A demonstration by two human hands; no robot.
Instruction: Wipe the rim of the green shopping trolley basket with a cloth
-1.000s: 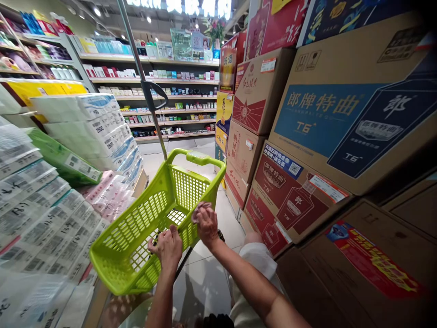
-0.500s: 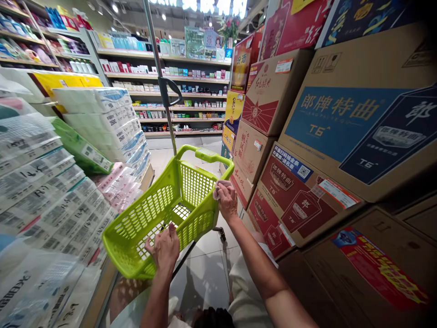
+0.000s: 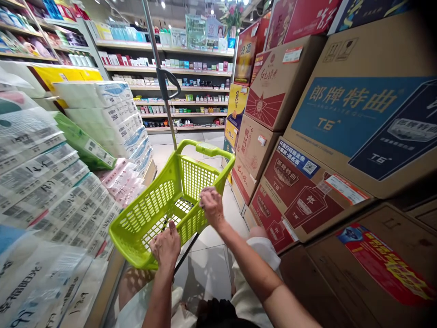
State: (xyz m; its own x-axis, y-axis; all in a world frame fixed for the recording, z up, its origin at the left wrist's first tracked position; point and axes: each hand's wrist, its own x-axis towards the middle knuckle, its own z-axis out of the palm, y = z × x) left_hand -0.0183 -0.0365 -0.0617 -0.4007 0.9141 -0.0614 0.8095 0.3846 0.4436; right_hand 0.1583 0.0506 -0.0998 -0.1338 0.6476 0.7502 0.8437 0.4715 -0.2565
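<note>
The left grip clamps the lime-green perforated plastic basket ahead of it, which could swivel if the right grip, hold unclear, pushes unevenly.

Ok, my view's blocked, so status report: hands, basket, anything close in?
Left hand curled at near side of green basket. Right hand closed farther along, seemingly on a pinkish cloth. Stacked packs close on left, cartons on right.

Person's bare arms reach forward, left hand curled, thumb up, right hand farther out, seemingly clenched, its fingertips hard to make out.
</note>
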